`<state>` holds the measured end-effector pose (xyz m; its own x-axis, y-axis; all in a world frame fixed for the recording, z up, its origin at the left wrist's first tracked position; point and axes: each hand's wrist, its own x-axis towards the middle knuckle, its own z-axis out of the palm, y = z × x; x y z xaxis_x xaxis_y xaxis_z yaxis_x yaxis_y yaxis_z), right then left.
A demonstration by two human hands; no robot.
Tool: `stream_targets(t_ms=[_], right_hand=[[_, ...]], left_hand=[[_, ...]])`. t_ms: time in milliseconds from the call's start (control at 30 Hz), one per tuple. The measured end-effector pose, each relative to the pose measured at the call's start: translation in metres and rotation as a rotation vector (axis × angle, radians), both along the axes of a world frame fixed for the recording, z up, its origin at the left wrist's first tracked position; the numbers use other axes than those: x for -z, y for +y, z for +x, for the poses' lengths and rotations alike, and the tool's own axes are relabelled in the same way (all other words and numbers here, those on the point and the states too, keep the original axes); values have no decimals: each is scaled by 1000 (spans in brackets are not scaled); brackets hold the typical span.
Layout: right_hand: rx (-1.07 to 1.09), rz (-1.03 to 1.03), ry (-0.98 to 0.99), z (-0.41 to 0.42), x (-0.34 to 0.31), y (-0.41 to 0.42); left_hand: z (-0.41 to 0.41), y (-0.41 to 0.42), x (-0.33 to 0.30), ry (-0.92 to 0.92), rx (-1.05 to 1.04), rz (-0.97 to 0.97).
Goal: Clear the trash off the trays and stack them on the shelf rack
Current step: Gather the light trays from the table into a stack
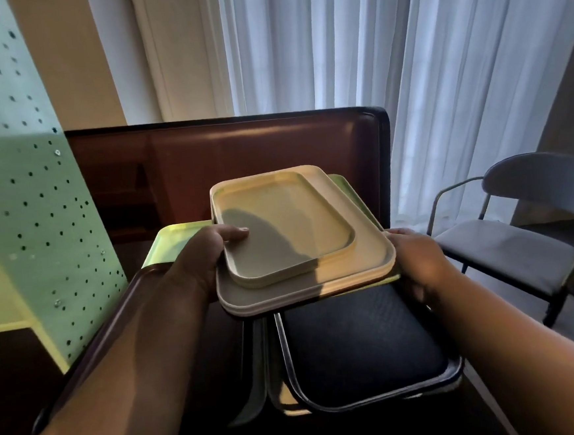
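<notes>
So both hands are clamped on the pile: left hand (206, 258) grips the near-left edge with its thumb hooked over the rim of the small beige plastic tray (286, 224), right hand (416, 258) holds the right edge of the larger cream tray (368, 262) under it. A lime-green tray (174, 240) pokes out below. No trash on top. The stack's long axis runs near-left to far-right, between the hands, above a black tray (361, 345). The pale green pegboard rack (37, 209) stands left, so I'd guess it swings that way.
</notes>
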<state>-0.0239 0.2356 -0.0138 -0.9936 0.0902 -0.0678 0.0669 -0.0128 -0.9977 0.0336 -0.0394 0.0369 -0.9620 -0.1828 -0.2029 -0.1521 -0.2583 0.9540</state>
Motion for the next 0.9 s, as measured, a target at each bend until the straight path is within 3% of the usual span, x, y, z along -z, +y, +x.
stream_targets(t_ms=[333,600,900], right_hand=[[8,-286,86,73,-7,-6],[-265,-313,50,112,-9,-49],[-537,-202,-116,118,-13,-94]], left_hand=[[57,-6,-2,47,-23,-11],[95,-35,16,71,-40,1],[121,-74,3,126,-81,-318]])
